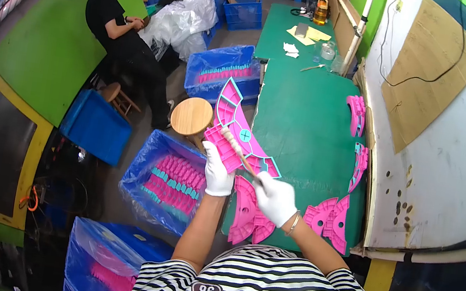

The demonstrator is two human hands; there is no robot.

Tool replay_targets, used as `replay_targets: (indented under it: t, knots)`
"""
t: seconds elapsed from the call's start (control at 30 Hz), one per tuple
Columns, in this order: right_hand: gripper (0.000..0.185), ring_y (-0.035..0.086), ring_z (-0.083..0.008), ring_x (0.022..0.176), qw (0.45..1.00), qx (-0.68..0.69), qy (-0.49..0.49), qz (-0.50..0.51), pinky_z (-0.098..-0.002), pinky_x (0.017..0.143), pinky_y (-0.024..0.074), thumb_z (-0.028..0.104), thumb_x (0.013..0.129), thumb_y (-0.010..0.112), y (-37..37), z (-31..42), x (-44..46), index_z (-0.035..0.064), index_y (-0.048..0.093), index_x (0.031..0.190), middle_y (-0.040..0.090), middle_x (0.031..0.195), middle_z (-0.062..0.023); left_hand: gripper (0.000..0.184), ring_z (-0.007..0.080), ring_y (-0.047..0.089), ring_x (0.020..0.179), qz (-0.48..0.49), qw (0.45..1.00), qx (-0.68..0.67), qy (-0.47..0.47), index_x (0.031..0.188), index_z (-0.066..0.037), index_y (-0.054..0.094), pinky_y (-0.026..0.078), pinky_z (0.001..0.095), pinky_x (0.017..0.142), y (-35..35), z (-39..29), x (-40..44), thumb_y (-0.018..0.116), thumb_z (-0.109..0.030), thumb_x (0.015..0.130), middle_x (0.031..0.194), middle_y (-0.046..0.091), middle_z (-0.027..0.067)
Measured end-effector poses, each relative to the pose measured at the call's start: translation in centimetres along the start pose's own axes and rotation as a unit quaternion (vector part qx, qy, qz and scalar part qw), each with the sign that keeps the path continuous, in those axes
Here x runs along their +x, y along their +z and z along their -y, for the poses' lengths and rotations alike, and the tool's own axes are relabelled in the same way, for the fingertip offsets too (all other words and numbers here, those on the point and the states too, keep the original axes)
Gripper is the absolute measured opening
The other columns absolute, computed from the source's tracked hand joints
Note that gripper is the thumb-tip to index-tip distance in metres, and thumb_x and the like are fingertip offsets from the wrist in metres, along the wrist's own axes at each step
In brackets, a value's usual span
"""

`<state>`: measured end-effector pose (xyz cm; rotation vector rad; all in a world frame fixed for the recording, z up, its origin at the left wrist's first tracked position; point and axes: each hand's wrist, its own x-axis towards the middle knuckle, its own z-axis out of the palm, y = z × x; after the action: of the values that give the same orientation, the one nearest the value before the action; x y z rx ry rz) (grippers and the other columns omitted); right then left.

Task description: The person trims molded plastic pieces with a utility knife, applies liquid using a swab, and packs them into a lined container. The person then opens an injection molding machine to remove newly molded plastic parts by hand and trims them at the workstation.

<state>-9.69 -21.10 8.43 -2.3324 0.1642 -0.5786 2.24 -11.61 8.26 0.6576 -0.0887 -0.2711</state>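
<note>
My left hand (219, 173), in a white glove, grips the lower left edge of a curved pink plastic part (228, 113). The part has ribbed pockets, teal edging and a teal round piece with a cross at its middle. My right hand (274, 199), also gloved, is closed around a thin stick with a whitish wrapped end (233, 141). That end lies over the ribs of the part; whether it touches them I cannot tell. Below my hands, curved pink pieces (243, 212) rest on the green table (307, 126), with more pink pieces (330, 218) to the right.
Pink and teal parts stand along the table's right edge (358, 115). Left of the table are plastic-lined blue bins (141, 162) of parts and a wooden stool (192, 116). A person in black (105, 14) stands farther left. Jars (328, 51) and yellow papers sit at the far end.
</note>
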Motion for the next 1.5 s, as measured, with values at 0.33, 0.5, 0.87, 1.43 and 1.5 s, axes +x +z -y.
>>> replay_targets:
  t: [0.33, 0.5, 0.87, 1.43, 1.5]
  knots:
    - [0.009, 0.060, -0.0334, 0.056, 1.000, -0.017, 0.021, 0.010, -0.0419, 0.050, 0.0456, 0.018, 0.087, 0.059, 0.6, 3.2, -3.2, 0.0098, 0.056, 0.087, 0.056, 0.060, -0.0133, 0.054, 0.0098, 0.053, 0.071, 0.042, 0.999, 0.012, -0.001, 0.112, -0.012, 0.051, 0.047, 0.0259, 0.064, -2.8, -1.3, -1.2, 0.036, -0.060, 0.093, 0.084, 0.053, -0.0012]
    - [0.009, 0.059, -0.0334, 0.056, 0.999, -0.009, 0.045, -0.004, -0.0417, 0.051, 0.0449, 0.019, 0.087, 0.058, 0.1, 4.7, -4.0, 0.0097, 0.055, 0.086, 0.056, 0.060, -0.0133, 0.051, 0.0095, 0.055, 0.074, -0.026, 1.000, 0.002, -0.003, 0.117, -0.013, 0.052, 0.048, 0.0248, 0.068, -0.8, -2.4, -2.7, 0.036, -0.056, 0.095, 0.088, 0.056, -0.0028]
    - [0.011, 0.060, -0.0324, 0.055, 0.999, -0.048, 0.011, 0.024, -0.0430, 0.050, 0.0455, 0.021, 0.088, 0.057, 0.2, 5.0, -6.3, 0.0106, 0.054, 0.089, 0.057, 0.060, -0.0124, 0.050, 0.0093, 0.054, 0.069, -0.016, 1.000, 0.015, -0.013, 0.107, -0.013, 0.054, 0.048, 0.0246, 0.064, -3.7, -1.9, -4.3, 0.038, -0.059, 0.094, 0.083, 0.054, -0.0034]
    - [0.035, 0.059, -0.0419, 0.078, 0.951, -0.048, 0.305, -0.021, -0.0478, 0.068, 0.0456, 0.039, 0.091, 0.046, -0.8, -19.6, -4.8, 0.0065, 0.059, 0.086, 0.063, 0.081, -0.0192, 0.057, 0.0228, 0.050, 0.119, 0.132, 0.989, 0.066, -0.008, 0.132, -0.008, 0.044, 0.038, 0.0387, 0.103, -4.1, -2.7, -6.4, 0.030, -0.051, 0.099, 0.131, 0.053, 0.0081]
    - [0.032, 0.061, -0.0403, 0.083, 0.947, -0.089, 0.307, 0.031, -0.0478, 0.071, 0.0473, 0.038, 0.090, 0.047, 3.1, -23.6, -5.2, 0.0081, 0.059, 0.090, 0.064, 0.087, -0.0191, 0.058, 0.0229, 0.051, 0.119, 0.141, 0.948, 0.277, 0.069, 0.134, -0.008, 0.042, 0.039, 0.0390, 0.103, -4.7, -3.4, -6.6, 0.028, -0.051, 0.099, 0.132, 0.052, 0.0087]
